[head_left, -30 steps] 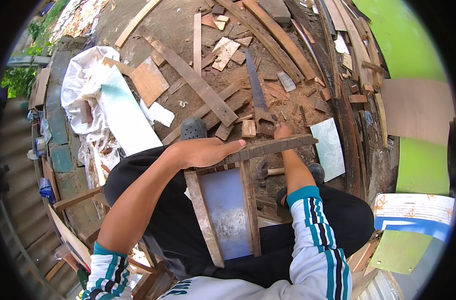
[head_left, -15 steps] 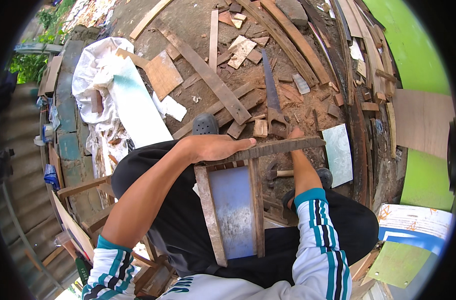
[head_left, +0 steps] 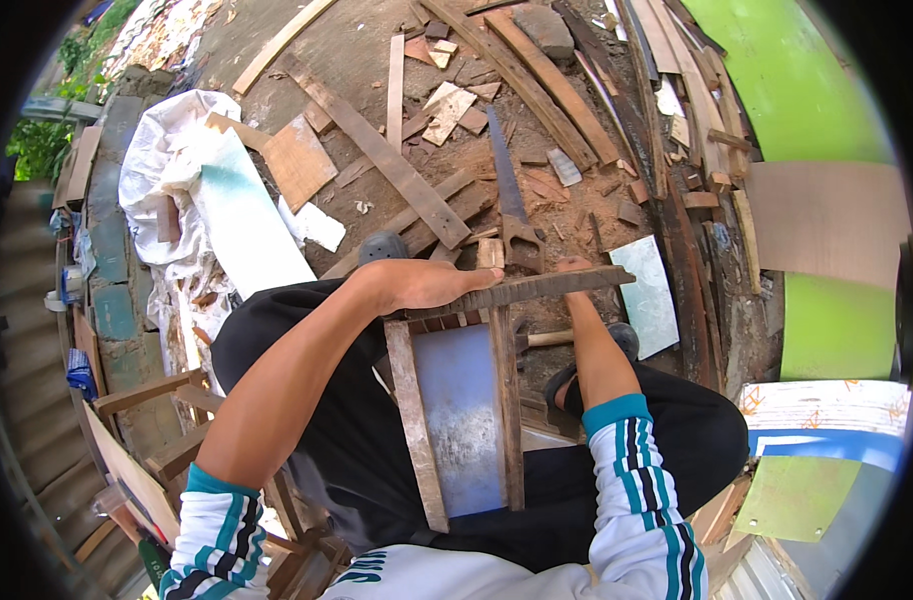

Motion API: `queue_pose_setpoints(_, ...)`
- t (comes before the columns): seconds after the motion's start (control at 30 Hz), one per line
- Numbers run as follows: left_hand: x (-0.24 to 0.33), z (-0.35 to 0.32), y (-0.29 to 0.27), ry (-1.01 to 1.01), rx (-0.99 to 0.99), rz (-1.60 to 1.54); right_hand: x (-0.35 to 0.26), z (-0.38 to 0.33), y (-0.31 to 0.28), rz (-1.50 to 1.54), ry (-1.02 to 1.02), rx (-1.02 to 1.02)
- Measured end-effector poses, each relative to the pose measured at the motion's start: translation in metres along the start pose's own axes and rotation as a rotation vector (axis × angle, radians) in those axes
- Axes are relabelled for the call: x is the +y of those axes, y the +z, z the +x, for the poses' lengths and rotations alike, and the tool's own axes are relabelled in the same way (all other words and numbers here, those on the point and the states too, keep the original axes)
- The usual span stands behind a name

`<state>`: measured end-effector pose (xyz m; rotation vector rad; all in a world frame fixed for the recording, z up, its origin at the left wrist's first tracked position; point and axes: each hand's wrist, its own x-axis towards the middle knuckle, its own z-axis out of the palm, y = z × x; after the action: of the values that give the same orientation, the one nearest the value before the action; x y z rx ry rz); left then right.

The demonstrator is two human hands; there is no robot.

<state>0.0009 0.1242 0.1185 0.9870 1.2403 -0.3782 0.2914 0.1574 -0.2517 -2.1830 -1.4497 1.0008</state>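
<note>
My left hand (head_left: pixel 429 284) is closed on the left end of a rough, dark wooden board (head_left: pixel 547 288), its thumb lying along the top. That board crosses the far end of a small wooden frame (head_left: pixel 513 420) resting over my lap. Between the frame's two side pieces shows a scuffed bluish panel (head_left: pixel 459 410). My right hand (head_left: pixel 575 264) is just beyond the board near its right end; the board covers most of it and its fingers are hidden. A hammer (head_left: pixel 552 339) with a wooden handle lies beneath, beside my right forearm.
A handsaw (head_left: pixel 509 185) lies on the dirt ahead among planks and offcuts (head_left: pixel 377 150). A white sack (head_left: pixel 172 150) and a white board (head_left: pixel 247 210) are at left. Long timbers (head_left: pixel 677 230) and green sheets (head_left: pixel 812 90) line the right. A pale sheet (head_left: pixel 645 298) lies near my right foot.
The view has turned slightly, so the ground and scraps sit farther left. Both hands stay at the board, and the frame keeps nearly the same position over my lap.
</note>
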Motion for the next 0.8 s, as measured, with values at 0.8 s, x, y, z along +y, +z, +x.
queue_pose_setpoints(0.8, 0.021, -0.028, 0.033, 0.238, -0.013, -0.078, -0.236, -0.332, -0.210, 0.204, -0.385, 0.151)
